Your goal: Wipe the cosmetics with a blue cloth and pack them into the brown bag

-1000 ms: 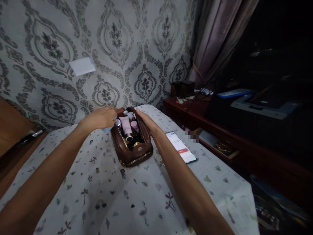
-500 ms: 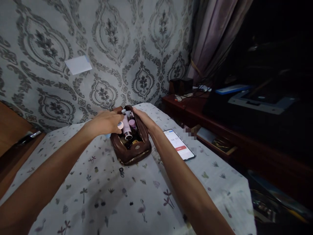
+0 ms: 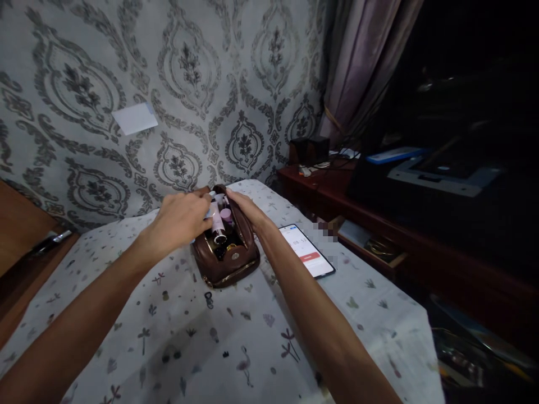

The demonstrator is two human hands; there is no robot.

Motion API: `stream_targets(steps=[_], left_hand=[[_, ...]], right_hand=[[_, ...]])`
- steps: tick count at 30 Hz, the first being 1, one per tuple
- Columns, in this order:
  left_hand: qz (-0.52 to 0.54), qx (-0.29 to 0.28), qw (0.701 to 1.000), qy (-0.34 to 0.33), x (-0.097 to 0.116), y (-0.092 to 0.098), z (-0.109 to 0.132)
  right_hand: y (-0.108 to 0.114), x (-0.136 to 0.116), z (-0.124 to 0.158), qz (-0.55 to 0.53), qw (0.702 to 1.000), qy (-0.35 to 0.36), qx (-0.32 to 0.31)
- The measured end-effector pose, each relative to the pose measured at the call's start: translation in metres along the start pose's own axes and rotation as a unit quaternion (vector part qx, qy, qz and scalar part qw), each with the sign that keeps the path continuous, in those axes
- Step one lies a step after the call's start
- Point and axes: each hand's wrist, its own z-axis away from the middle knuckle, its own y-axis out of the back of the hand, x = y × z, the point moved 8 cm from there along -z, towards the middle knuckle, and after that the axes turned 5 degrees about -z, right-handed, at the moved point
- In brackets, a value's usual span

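Observation:
A brown leather pouch point(image 3: 236, 269) lies unzipped on the patterned cloth, its mouth spread wide. Inside it a pale pink tube point(image 3: 217, 219) with a shiny cap leans beside a pink-lidded container point(image 3: 226, 215); something small and gold-coloured point(image 3: 231, 247) lies near the front. My left hand point(image 3: 183, 219) is curled at the pouch's left rim, its fingers bent in over the opening by the tube. Part of a pale bluish item shows at those fingers, too hidden to name. My right hand point(image 3: 248, 210) grips the pouch's right side, thumb along the rim.
To the right of the pouch lies a phone point(image 3: 309, 255) with a lit timer screen. A dark red desk point(image 3: 290, 174) with a partly open drawer point(image 3: 373, 244) borders the table on the right. The patterned wall stands behind, and a wooden panel point(image 3: 25, 224) is at the left.
My left hand has turned, with its back raised and its fingers curled more over the pouch's left rim. The pale round item at its fingers is now mostly covered. My right hand stays put.

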Motion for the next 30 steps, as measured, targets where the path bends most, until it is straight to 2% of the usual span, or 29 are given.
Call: stream_targets(steps=[4, 6, 9, 12, 14, 16, 17, 19, 23, 25, 27, 30], left_hand=[[-0.008, 0.033, 0.999, 0.019, 0.007, 0.009, 0.007], [0.009, 0.035, 0.998, 0.045, -0.001, 0.012, 0.007], [0.058, 0.061, 0.992, 0.098, -0.025, 0.021, 0.005], [0.126, 0.146, 0.973, 0.129, -0.052, 0.039, 0.002], [0.179, 0.224, 0.946, 0.15, -0.07, 0.05, 0.002], [0.233, 0.282, 0.915, 0.17, -0.084, 0.054, 0.001], [0.259, 0.29, 0.905, 0.171, -0.088, 0.052, -0.003], [0.311, 0.254, 0.903, 0.153, -0.088, 0.039, -0.019], [0.382, 0.077, 0.912, 0.124, -0.068, -0.017, -0.065], [0.346, 0.012, 0.933, 0.093, -0.051, -0.039, -0.084], [0.292, -0.015, 0.954, 0.058, -0.036, -0.052, -0.095], [0.241, 0.0, 0.969, 0.059, -0.029, -0.055, -0.098]], right_hand=[[0.0, -0.001, -0.001, 0.003, 1.0, 0.007, 0.0], [0.001, 0.001, -0.002, 0.005, 1.0, -0.001, 0.001], [0.004, 0.004, -0.004, 0.009, 1.0, -0.003, 0.002], [0.005, 0.006, -0.005, 0.008, 1.0, -0.003, 0.001], [0.006, 0.008, -0.006, 0.01, 1.0, -0.01, 0.003], [0.007, 0.008, -0.005, 0.011, 1.0, -0.017, 0.003], [0.006, 0.008, -0.005, 0.012, 1.0, -0.016, 0.0], [0.006, 0.006, -0.005, 0.013, 1.0, -0.006, -0.006], [0.007, 0.002, -0.005, 0.026, 1.0, 0.007, 0.005], [0.007, 0.001, -0.005, 0.032, 0.999, 0.012, 0.007], [0.006, -0.001, -0.005, 0.031, 0.999, 0.021, 0.005], [0.003, -0.002, -0.005, 0.031, 0.999, 0.022, -0.007]])
